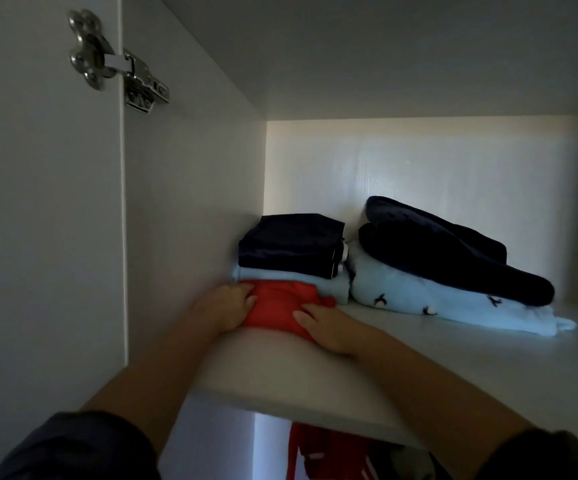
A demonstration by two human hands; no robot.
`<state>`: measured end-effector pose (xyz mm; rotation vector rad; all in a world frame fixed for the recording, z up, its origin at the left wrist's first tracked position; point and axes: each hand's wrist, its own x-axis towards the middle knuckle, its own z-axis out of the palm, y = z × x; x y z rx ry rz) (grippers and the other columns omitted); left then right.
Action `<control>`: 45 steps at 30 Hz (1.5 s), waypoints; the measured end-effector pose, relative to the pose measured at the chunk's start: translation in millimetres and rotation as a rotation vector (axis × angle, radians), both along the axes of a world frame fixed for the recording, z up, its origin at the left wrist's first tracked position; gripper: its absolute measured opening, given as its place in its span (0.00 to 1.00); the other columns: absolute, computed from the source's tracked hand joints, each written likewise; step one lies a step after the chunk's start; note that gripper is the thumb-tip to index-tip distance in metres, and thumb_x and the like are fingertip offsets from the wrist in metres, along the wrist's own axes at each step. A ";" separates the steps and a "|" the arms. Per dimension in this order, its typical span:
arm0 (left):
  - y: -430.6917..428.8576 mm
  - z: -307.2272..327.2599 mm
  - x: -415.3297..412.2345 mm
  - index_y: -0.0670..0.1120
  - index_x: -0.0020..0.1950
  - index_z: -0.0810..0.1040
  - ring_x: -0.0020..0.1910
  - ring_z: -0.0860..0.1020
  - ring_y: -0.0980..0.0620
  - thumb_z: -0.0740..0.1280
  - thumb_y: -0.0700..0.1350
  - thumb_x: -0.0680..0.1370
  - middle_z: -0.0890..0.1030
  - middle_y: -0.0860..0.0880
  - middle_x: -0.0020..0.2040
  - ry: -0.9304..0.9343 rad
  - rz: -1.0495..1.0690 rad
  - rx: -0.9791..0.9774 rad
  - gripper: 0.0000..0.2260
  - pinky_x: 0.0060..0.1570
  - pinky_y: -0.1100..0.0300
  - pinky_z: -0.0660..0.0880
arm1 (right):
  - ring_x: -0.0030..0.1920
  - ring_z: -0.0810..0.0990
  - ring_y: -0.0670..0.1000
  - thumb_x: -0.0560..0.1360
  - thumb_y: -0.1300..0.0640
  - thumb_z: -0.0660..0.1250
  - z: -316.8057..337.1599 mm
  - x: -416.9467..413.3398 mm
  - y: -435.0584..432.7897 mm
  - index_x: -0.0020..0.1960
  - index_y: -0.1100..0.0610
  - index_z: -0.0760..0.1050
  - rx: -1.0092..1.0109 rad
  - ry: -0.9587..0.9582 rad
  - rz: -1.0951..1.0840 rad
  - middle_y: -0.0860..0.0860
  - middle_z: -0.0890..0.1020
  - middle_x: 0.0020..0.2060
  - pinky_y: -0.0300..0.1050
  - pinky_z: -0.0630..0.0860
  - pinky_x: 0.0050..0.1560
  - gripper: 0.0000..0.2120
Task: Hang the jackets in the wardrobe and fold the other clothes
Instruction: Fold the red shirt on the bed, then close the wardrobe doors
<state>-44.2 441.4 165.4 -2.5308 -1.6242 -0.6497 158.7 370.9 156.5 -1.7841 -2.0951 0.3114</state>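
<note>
Red garment (275, 306) on the shelf (419, 358), against a navy-and-blue stack (291, 251); both arms stretched forward, left hand (226, 308) gripping its left end, fingers curled over the cloth, right hand (327, 329) gripping its right end, thumb on top

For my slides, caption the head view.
Left hand and right hand hold a red garment on the shelf beside folded clothes.
</note>
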 end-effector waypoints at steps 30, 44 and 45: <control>-556.5 -45.2 -232.7 0.48 0.42 0.82 0.34 0.77 0.52 0.70 0.35 0.71 0.81 0.51 0.39 -0.500 0.351 0.474 0.08 0.42 0.61 0.69 | 0.70 0.67 0.51 0.79 0.53 0.61 -109.6 -194.0 -468.8 0.73 0.56 0.65 0.093 0.203 0.362 0.53 0.70 0.71 0.42 0.62 0.69 0.23; -490.0 -47.4 -329.2 0.41 0.43 0.78 0.36 0.81 0.44 0.68 0.42 0.78 0.82 0.44 0.39 -0.793 0.151 0.083 0.06 0.44 0.43 0.80 | 0.76 0.55 0.51 0.73 0.52 0.69 -137.7 -412.0 -436.0 0.79 0.50 0.40 0.070 0.588 0.189 0.50 0.49 0.78 0.47 0.61 0.72 0.46; -485.8 -50.0 -330.7 0.43 0.40 0.78 0.36 0.82 0.44 0.67 0.43 0.78 0.82 0.45 0.36 -0.773 0.142 0.107 0.08 0.44 0.42 0.80 | 0.76 0.56 0.51 0.73 0.51 0.68 -138.0 -412.4 -432.7 0.78 0.49 0.41 0.092 0.608 0.153 0.49 0.50 0.78 0.48 0.63 0.71 0.45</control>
